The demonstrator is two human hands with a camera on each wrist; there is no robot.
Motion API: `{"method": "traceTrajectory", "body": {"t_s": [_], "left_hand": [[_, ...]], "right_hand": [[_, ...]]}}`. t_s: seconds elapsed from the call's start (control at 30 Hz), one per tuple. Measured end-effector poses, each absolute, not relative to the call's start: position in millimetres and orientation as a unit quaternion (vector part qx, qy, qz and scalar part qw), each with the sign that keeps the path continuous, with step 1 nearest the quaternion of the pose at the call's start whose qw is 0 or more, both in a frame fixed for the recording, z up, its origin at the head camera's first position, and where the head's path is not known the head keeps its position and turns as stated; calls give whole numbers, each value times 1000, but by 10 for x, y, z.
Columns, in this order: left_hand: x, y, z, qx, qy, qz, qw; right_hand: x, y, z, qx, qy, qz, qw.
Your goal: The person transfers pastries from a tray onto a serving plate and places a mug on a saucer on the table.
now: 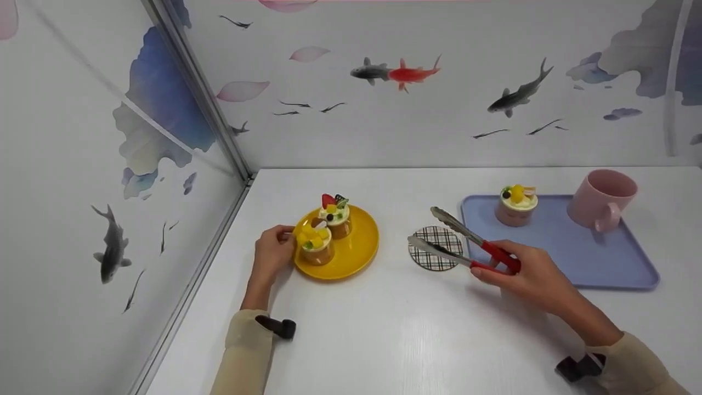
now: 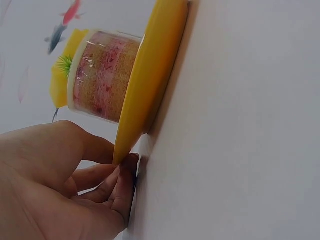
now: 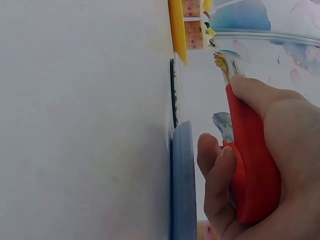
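Observation:
My left hand (image 1: 272,249) pinches the left rim of a yellow plate (image 1: 359,249); in the left wrist view the plate's edge (image 2: 155,65) lies between thumb and fingers. Two dessert cups stand on the plate: a mango-topped cake cup (image 1: 317,249) and, behind it, a cake cup with strawberry and other fruit (image 1: 340,227). My right hand (image 1: 529,274) grips red-handled metal tongs (image 1: 496,253). Their two arms are spread with nothing between the tips, which point left over a round plaid coaster (image 1: 439,263). In the right wrist view, thumb and fingers wrap the red handles (image 3: 252,160).
A blue tray (image 1: 559,258) lies at the right, partly under the right hand in the head view. It bears another fruit-topped cake cup (image 1: 515,211) and a pink mug (image 1: 595,200). Fish-patterned panels (image 1: 384,126) border the white table (image 1: 373,340) at the back and left.

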State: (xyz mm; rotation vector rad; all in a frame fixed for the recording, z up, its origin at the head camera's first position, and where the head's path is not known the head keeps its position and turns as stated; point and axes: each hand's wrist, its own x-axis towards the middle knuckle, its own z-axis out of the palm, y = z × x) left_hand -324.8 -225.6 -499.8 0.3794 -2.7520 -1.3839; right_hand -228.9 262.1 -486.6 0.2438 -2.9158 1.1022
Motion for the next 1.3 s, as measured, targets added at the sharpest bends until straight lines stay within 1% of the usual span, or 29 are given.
{"method": "traceTrajectory", "body": {"t_s": [0.23,0.73,0.93,1.3], "left_hand": [[-3228,-2279,-5013,118,-891,-439,23],[-3237,-2257,-5004,119,-890,-439,25],[-3242,-2249,-5013,121,-891,-438,21],[-3247,-2252,-4999,113,-894,-432,29]], "right_hand": [[-2242,2808,-4873,65,-937,342,37],[-2179,3204,-4883,28,-944,323,67],[-2187,3295,-4853,13,-942,327,80],[-2200,3415,-4806,-23,-934,334,123]]}}
